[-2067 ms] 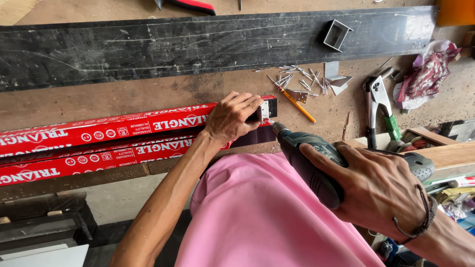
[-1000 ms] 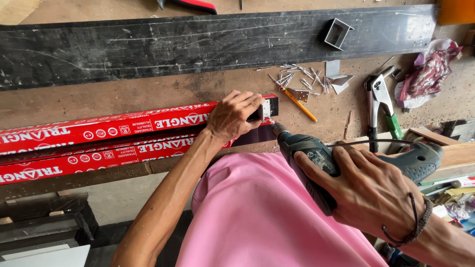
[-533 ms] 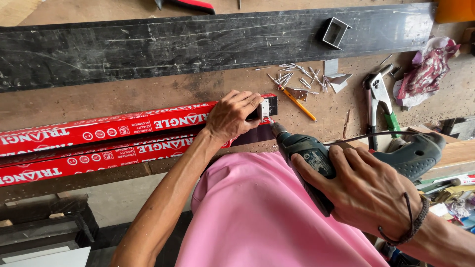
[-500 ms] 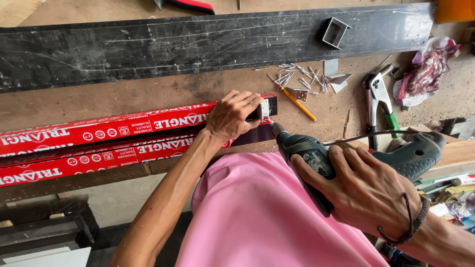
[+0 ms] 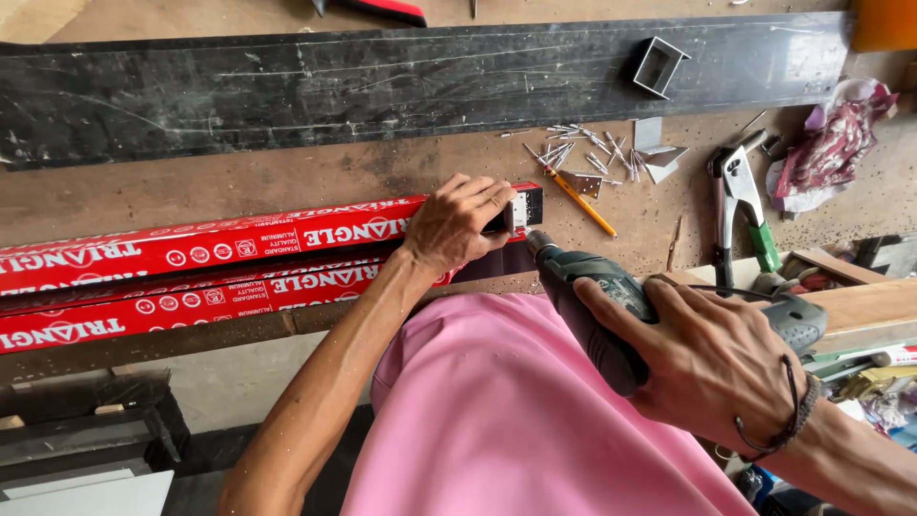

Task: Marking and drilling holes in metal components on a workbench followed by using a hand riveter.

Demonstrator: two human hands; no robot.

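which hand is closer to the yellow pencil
Left. The left hand presses on the red bar just beside the yellow pencil; the right hand grips the drill, lower down.
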